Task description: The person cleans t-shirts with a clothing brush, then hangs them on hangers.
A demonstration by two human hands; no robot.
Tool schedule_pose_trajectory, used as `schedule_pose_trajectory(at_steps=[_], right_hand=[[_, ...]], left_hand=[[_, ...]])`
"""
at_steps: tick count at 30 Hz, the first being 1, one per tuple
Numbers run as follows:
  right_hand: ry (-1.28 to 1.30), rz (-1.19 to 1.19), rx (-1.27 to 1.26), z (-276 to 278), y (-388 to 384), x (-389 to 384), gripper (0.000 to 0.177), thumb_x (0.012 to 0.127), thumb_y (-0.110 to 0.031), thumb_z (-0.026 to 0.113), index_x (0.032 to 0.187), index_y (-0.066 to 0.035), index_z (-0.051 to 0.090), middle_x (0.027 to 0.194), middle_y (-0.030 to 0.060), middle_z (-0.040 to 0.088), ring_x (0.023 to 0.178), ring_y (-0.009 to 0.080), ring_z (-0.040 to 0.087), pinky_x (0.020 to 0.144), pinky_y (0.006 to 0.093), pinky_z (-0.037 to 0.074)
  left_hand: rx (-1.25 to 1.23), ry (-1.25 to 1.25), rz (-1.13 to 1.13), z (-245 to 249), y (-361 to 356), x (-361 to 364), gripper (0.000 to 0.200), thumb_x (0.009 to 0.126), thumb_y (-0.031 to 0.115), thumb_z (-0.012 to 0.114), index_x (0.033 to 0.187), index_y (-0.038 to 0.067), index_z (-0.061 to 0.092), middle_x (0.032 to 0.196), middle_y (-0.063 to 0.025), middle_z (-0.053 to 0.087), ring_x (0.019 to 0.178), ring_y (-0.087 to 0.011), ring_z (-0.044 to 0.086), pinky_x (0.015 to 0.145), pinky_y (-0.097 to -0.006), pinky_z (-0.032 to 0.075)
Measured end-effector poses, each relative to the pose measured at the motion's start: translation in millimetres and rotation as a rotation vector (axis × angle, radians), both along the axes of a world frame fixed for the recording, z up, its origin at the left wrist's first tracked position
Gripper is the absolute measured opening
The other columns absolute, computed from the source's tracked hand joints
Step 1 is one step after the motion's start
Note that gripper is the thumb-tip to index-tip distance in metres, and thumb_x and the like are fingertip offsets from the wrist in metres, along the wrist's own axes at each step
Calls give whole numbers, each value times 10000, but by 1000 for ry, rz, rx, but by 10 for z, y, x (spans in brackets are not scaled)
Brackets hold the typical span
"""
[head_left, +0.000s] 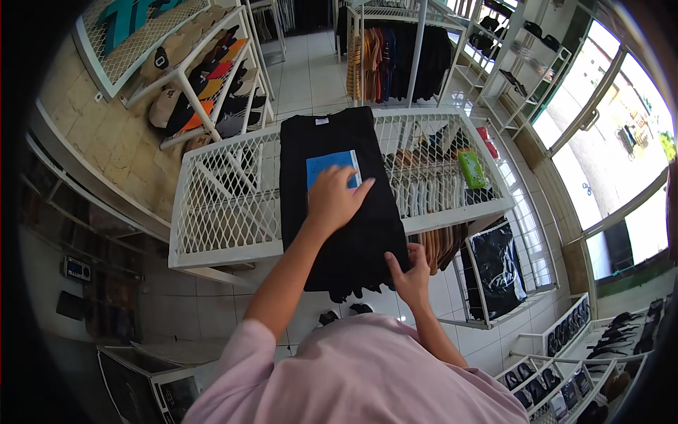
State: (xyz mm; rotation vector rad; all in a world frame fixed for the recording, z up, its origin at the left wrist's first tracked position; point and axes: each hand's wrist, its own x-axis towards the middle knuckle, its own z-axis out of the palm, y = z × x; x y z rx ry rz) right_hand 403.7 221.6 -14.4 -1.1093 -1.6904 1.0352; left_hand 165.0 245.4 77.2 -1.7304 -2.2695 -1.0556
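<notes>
A black shirt (332, 233) lies folded lengthwise on a white mesh-topped table (226, 244), its collar label at the far end and its lower end hanging over the near edge. On its upper part rests a blue rectangular item (319, 168) with a white right edge. My left hand (335, 197) is over the blue item, fingers apart and bent; whether they touch it is unclear. My right hand (412, 275) is at the shirt's lower right edge, thumb and fingers around the cloth, which it appears to pinch.
A green packet (472, 168) lies on the table's right side. Behind stands a rack of hanging shirts (402, 63). Caps fill a shelf (219, 78) at the left. A black bag (497, 268) is below right, with footwear racks (565, 353) lower right.
</notes>
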Motion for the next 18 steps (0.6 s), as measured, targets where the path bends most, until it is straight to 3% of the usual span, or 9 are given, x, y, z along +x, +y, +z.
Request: schedule_pose_trajectory(at_steps=[2,3,5,6,10,14,17,18], right_hand=[[1,23,-43,41,18,-8,376,921,-232,857,1019,29,605,852,63,678,771,113,591,686,289,505],[-30,20,-38,-6,34,-3,377,910,-246,863,1004,26,619,834,74,688,749,118,610,684,300,519],[-73,25,-79,120,14,4,376,893,-254,864,981,25,628,832,171,729,759,211,724,713,348,557],[-105,-8,-35,46,22,-4,373,873,-255,870,939,14,621,780,162,697,691,243,686,672,361,538],[-151,-30,-86,155,-19,4,380,854,-255,874,876,-6,588,698,144,603,595,273,558,605,380,485],[-194,-27,-17,180,-33,-11,318,862,-236,859,936,-13,645,746,142,634,628,298,605,618,392,507],[-131,42,157,299,-55,-119,310,868,-229,852,1054,-27,708,820,138,688,683,310,671,638,396,540],[-94,106,233,363,-82,-175,332,869,-227,851,1105,-33,721,849,137,706,707,311,693,648,395,554]], left_hand=[[-93,-94,26,-127,746,-62,446,919,478,761,1052,53,758,1049,-157,711,1013,-358,691,851,-473,579],[-2,-26,99,-295,1096,-115,448,912,497,774,1054,72,758,1008,-127,709,979,-355,699,828,-473,582],[-56,17,192,-338,1549,-133,426,908,475,775,1084,88,741,1056,-128,698,1037,-375,682,851,-501,584],[-60,23,242,-376,1695,-136,410,908,456,777,1089,90,734,1073,-128,695,1056,-377,676,855,-508,583],[-34,70,363,-678,1986,-198,348,901,378,788,1084,92,710,1098,-124,686,1110,-373,659,860,-518,582],[62,-31,327,-830,2003,-332,305,919,312,785,1093,74,707,1094,-140,705,1076,-359,678,855,-479,575],[164,-525,185,-950,2088,-831,318,954,304,767,1118,39,703,1076,-137,730,1001,-298,697,850,-417,553],[238,-747,131,-1010,2071,-998,322,1003,297,728,1131,3,697,1046,-116,741,935,-226,682,851,-371,527]])
